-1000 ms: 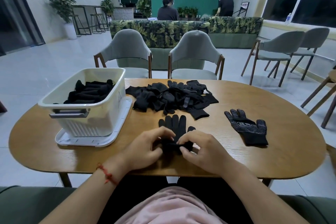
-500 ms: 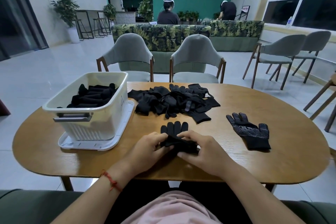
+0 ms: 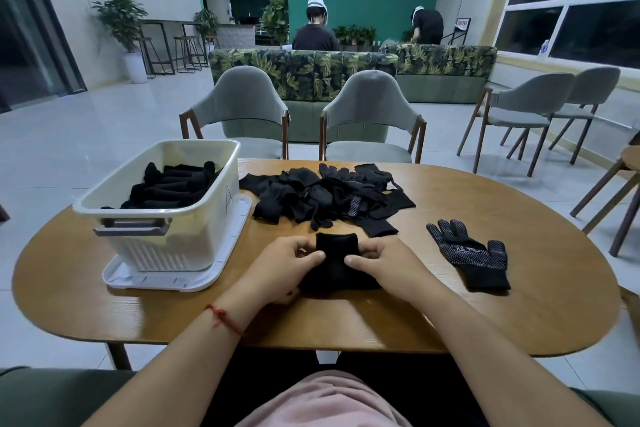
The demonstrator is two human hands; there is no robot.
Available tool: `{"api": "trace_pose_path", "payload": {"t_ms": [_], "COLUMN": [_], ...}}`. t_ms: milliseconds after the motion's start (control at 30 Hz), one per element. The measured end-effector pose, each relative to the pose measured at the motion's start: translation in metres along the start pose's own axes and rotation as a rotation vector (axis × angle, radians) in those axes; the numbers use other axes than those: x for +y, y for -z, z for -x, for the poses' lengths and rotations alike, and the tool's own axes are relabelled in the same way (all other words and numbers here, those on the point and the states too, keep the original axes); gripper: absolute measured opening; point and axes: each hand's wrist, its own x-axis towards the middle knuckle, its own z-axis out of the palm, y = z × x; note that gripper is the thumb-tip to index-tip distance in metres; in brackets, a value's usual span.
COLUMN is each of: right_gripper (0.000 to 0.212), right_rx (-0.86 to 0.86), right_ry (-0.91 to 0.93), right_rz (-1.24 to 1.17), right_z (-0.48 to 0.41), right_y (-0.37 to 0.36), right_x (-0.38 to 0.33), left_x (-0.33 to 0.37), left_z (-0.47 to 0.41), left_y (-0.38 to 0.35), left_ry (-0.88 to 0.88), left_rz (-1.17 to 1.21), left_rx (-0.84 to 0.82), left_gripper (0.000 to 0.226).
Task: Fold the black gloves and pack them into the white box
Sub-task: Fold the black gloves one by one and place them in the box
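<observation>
1. Low centre: left hand (image 3: 287, 265) and right hand (image 3: 386, 263) pinch the folded glove (image 3: 336, 250), thumbs on top, holding its fold tight against the table (image 3: 519, 315).
2. Box (image 3: 166, 243), at left, sits near for packing; the loose pile (image 3: 322, 194) waits behind.

Two grey chairs (image 3: 242, 107) face the oval wooden table (image 3: 519, 305), with a leaf-patterned sofa (image 3: 346, 74) behind them.

The table (image 3: 519, 315) is varnished wood, its grain showing under a soft sheen. The white box (image 3: 194, 229) is smooth, faintly glossy plastic, ribbed low on its walls, with a grey handle (image 3: 133, 226); the lid (image 3: 162, 282) beneath it is plastic too. The folded glove (image 3: 334, 253) and the pile of gloves (image 3: 311, 198) are matt black knit cloth. The single glove (image 3: 474, 253) bears pale grip dots.
</observation>
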Motion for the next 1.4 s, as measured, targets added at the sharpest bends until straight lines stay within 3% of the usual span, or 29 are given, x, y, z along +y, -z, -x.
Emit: {"api": "trace_pose_path", "payload": {"t_ms": [100,300,533,600,700,800,967,1100,1233,1400], "right_gripper": [0.012,0.023,0.023,0.024,0.01,0.027,0.036,0.038,0.038,0.028], "right_rx": [0.034,0.193,0.39,0.439,0.388,0.207,0.177,0.185,0.152,0.115], "right_ry": [-0.052,-0.105,-0.014,0.107,0.408,0.545,0.422,0.392,0.344,0.363], "right_rz": [0.065,0.308,0.724,0.8,0.816,0.826,0.662,0.593,0.547,0.508], "right_z": [-0.014,-0.025,-0.016,-0.013,-0.02,-0.031,-0.029,-0.027,-0.027,-0.014], "right_y": [0.0,-0.014,-0.03,-0.031,-0.031,-0.027,-0.025,-0.024,-0.021,-0.018], "right_x": [0.0,0.001,-0.008,-0.007,0.006,0.014,0.013,0.016,0.017,0.007], "left_x": [0.005,0.001,0.001,0.001,0.0,-0.003,-0.013,-0.021,-0.028,-0.035], "left_z": [-0.011,-0.022,-0.015,-0.011,-0.009,-0.012,-0.015,-0.008,-0.001,-0.008], "left_y": [-0.001,-0.005,-0.021,-0.026,-0.031,-0.035,-0.031,-0.018,-0.011,-0.015], "left_ry": [0.15,0.193,0.1,0.049,-0.028,-0.073,-0.155,-0.406,-0.626,-0.671], "left_rz": [0.035,-0.052,-0.217,-0.274,-0.357,-0.419,-0.577,-0.552,-0.557,-0.576], "left_rx": [-0.034,-0.006,0.216,0.282,0.354,0.372,0.355,0.409,0.075,0.135], "left_gripper": [0.022,0.041,0.028,0.021,0.014,0.011,0.006,0.01,0.031,0.021]}}
